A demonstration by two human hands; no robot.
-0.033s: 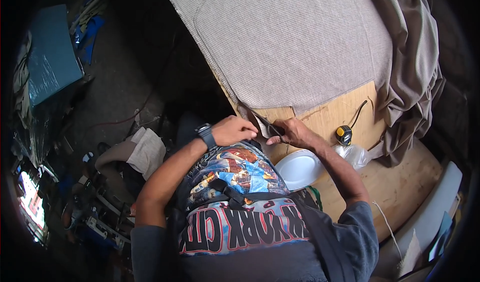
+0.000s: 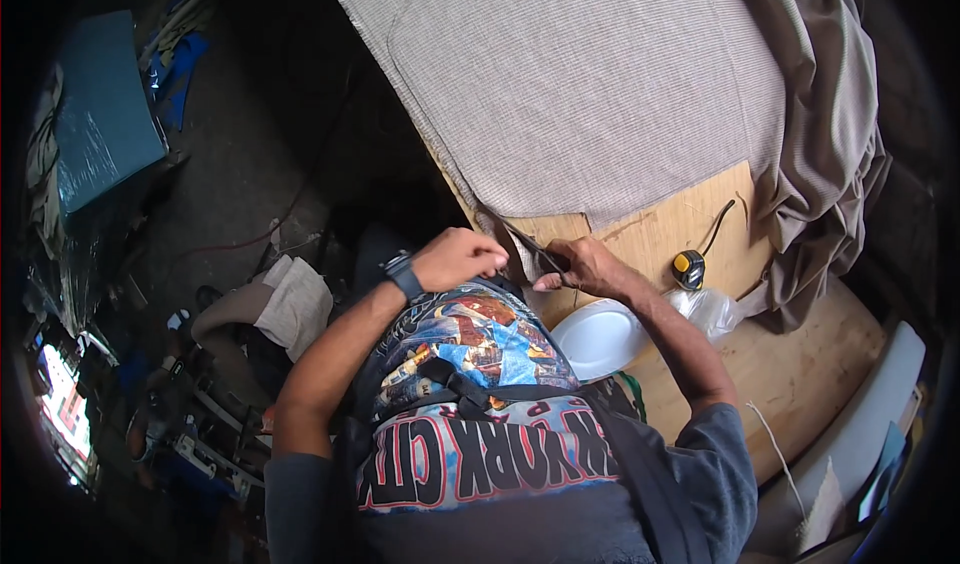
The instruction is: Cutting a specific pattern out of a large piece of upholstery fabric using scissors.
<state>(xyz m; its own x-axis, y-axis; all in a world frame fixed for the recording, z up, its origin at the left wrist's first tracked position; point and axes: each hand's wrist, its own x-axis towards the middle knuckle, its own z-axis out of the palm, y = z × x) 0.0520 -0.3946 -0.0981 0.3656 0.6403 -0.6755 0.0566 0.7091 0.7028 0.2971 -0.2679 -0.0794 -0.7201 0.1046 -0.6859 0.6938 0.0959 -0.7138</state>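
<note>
A wide piece of grey-beige woven fabric (image 2: 590, 84) lies over a wooden tabletop (image 2: 655, 229), with a drawn curved line near its left side. My right hand (image 2: 588, 267) is closed around dark-handled scissors (image 2: 535, 247), their blades pointing up and left at the fabric's near left corner. My left hand (image 2: 458, 259), a dark watch on its wrist, is beside that corner with fingers curled together. What its fingertips hold, if anything, cannot be made out. A narrow fabric flap hangs between the two hands.
A white oval plate (image 2: 600, 339) lies by my right forearm, near a clear plastic bag (image 2: 705, 309) and a yellow-black tape measure (image 2: 688, 269). Bunched fabric (image 2: 825, 134) drapes down the right side. Left of me are a beige cloth (image 2: 292, 309) and a plastic-wrapped blue-grey panel (image 2: 108, 114).
My left hand has shifted slightly left and up, away from the scissors. The right hand and scissors have hardly moved.
</note>
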